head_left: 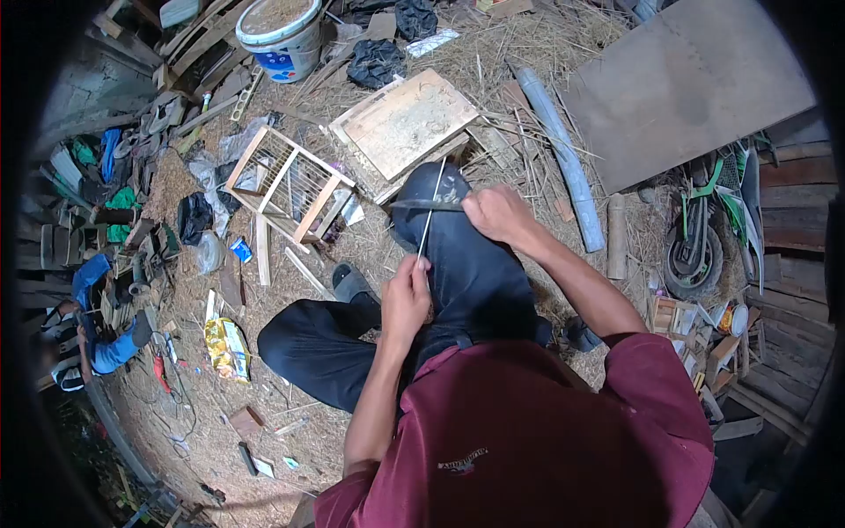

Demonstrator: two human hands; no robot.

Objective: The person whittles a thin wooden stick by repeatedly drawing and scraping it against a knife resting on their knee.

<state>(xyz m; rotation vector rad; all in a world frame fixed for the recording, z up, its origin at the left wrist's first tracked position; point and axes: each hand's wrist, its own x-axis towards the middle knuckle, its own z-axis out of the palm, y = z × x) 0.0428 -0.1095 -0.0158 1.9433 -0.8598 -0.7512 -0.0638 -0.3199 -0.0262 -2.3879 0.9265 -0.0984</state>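
My left hand is closed around the lower end of a thin pale stick, which slants up and away across my raised knee. In my right hand is a knife, its handle hidden by my fingers. Its dark blade points left and crosses the stick over the knee; whether it touches the stick I cannot tell. Under them lies a dark knee covering with pale shavings on it. Just beyond the knee stands a low wooden board scattered with sawdust.
A slatted wooden cage-like frame lies left of the board. Behind it stands a white bucket. A grey pipe, a large panel and a green bike are at right. Another person sits at far left.
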